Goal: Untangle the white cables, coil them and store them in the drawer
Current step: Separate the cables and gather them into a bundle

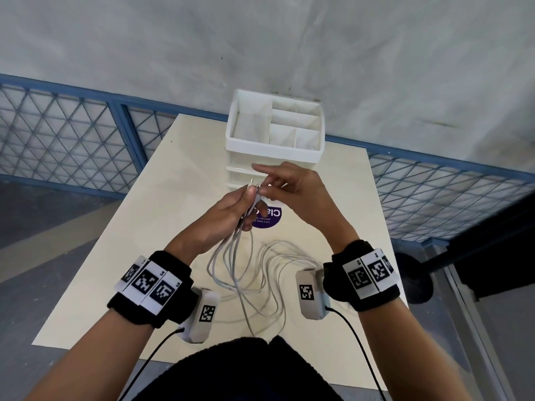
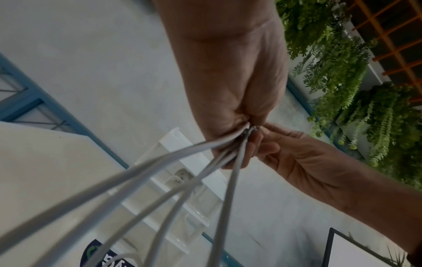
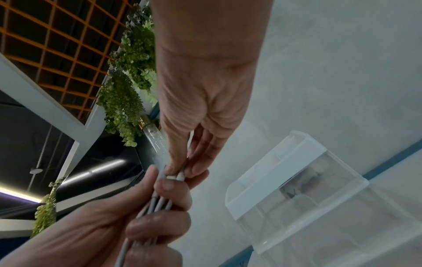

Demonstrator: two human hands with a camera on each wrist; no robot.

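Several white cables [image 1: 254, 273] hang in loops from my hands down onto the cream table [image 1: 139, 227]. My left hand [image 1: 251, 204] grips the cables [image 3: 160, 204] as one bundle just below their plugs. My right hand [image 1: 267, 189] pinches the plug ends [image 3: 175, 176] between thumb and fingers above the left fist, its index finger stretched out. Behind the hands stands the white drawer unit [image 1: 275, 151], its top tray split into compartments. Its drawer fronts [image 1: 240, 170] are partly hidden by my hands, and I cannot tell how they stand.
A round purple sticker [image 1: 269, 219] lies on the table under my hands. A blue mesh railing [image 1: 58, 134] runs behind and to both sides of the table. The cable loops reach close to the table's near edge.
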